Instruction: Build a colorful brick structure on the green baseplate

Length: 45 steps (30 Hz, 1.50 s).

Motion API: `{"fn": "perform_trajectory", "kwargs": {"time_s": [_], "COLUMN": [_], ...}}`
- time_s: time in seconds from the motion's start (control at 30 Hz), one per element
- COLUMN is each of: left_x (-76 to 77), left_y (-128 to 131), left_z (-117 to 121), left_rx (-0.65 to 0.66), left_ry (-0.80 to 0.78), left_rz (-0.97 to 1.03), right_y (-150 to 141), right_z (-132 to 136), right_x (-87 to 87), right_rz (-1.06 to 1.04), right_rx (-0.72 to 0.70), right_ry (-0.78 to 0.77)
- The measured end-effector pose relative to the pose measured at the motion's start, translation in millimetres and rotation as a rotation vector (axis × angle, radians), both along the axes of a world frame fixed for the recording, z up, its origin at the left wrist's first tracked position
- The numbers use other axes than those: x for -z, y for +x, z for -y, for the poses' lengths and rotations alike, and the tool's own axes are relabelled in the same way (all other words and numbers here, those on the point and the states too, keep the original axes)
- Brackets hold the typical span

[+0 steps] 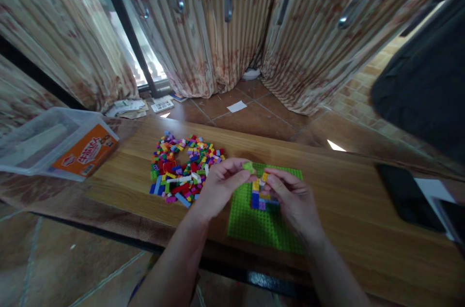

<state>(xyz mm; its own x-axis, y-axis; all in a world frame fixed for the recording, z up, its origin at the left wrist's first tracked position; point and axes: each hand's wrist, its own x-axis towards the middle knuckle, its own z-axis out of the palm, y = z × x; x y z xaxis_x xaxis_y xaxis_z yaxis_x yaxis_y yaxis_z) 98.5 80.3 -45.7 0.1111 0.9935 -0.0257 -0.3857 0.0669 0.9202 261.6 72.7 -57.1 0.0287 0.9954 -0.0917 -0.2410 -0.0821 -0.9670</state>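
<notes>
Between the thumb and fingers of my left hand (pixel 223 183) is a lime-green toy brick (pixel 249 167), held above the back left of a green baseplate (pixel 247 222). My right hand (pixel 292 195) pinches a small yellow toy brick (pixel 265 177) just to its right. Under both hands a low structure of blue, yellow and lilac bricks (pixel 255 199) stands on the baseplate. My right fingers hide its right side. To the left of my left hand lies a loose pile of many-coloured bricks (pixel 183 186) on the wooden table (pixel 341 191).
A clear plastic bin (pixel 78 120) with an orange label stands at the table's left end. On the right lie a black phone-like slab (pixel 409 198) and white paper (pixel 434 190). Striped curtains (pixel 203 31) hang beyond the table's far edge.
</notes>
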Motion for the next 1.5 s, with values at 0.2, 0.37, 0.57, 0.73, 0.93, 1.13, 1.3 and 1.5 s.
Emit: {"fn": "perform_trajectory", "kwargs": {"time_s": [0.2,0.37,0.57,0.73,0.93,1.13,1.3,1.5], "left_x": [-5.8,-3.5,-0.8,1.3,2.3,4.9,9.8,15.9], "left_y": [-37,-50,-43,-42,-36,-17,-1,10], "left_z": [-15,-19,-17,-15,-12,-6,-4,-5], "left_rx": [-0.408,-0.542,-0.538,-0.438,-0.293,-0.011,0.094,0.104], "left_ry": [-0.076,-0.093,-0.136,-0.106,-0.102,-0.064,0.009,-0.069], "left_rz": [0.052,0.0,-0.056,-0.074,-0.146,-0.237,-0.311,-0.236], "right_y": [-30,-49,-56,-55,-39,-19,-10,12], "right_z": [14,20,19,19,14,7,3,-2], "right_x": [12.3,23.8,32.7,28.6,15.6,8.9,2.7,-1.4], "right_rz": [0.362,0.703,0.851,0.81,0.784,0.716,0.79,0.833], "right_rx": [-0.115,-0.189,-0.234,-0.259,-0.07,-0.029,-0.094,-0.102], "right_ry": [0.169,0.38,0.45,0.453,0.49,0.399,0.442,0.429]}}
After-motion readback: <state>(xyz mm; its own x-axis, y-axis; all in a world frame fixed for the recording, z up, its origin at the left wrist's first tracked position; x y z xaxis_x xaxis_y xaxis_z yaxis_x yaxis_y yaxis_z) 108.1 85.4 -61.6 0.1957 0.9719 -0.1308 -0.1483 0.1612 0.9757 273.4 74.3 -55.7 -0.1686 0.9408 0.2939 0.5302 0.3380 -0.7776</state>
